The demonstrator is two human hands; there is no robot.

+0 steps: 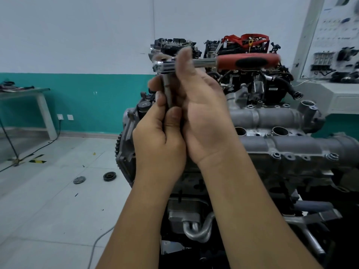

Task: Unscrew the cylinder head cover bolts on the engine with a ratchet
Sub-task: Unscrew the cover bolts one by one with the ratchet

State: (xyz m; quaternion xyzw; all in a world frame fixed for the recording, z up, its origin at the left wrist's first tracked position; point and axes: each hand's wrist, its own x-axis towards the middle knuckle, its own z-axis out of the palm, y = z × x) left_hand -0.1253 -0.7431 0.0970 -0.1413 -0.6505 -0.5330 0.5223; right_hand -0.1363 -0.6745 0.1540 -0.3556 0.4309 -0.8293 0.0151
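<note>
Ratchet (213,62) raised above engine (281,136), clear of cover bolts (275,156). Left hand (161,140) grasping extension bar (167,92); right hand (202,105) pinching near ratchet head. Rigid, heavy steel; take by red handle for leverage.

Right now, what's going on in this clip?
A person is holding a ratchet up in the air in front of an engine, not on any bolt. The left hand grips the extension bar hanging from the ratchet head, while the right hand is wrapped around the shaft near the head; the red and black handle sticks out to the right. They seem to be fitting or adjusting the extension. The cylinder head cover lies below, with bolts visible along its near edge.
</note>
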